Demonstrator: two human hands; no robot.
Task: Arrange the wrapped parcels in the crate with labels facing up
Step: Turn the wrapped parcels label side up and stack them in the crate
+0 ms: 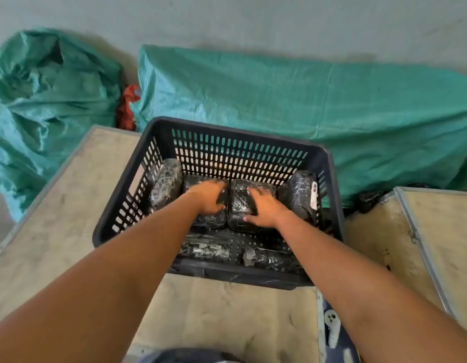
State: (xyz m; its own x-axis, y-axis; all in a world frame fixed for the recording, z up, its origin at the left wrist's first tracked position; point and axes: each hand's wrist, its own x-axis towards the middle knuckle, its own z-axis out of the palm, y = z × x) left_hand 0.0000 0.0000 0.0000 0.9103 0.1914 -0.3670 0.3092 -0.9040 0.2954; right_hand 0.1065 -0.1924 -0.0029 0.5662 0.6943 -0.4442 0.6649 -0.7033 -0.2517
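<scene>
Nearest you, the tabletop (227, 315) carries the crate (332, 179), with two parcels lying against its near wall. Further in, your left hand (207, 197) lies spread on the left middle parcel (214, 218), and your right hand (263, 209) lies flat on the right middle parcel (239, 203), gripping neither. Their glossy black wrap looks slick and slightly soft, so hold the long edges. The right-end parcel (300, 195) stands tilted, label (314, 195) sideways. Beyond lie green sacks (305, 100).
</scene>
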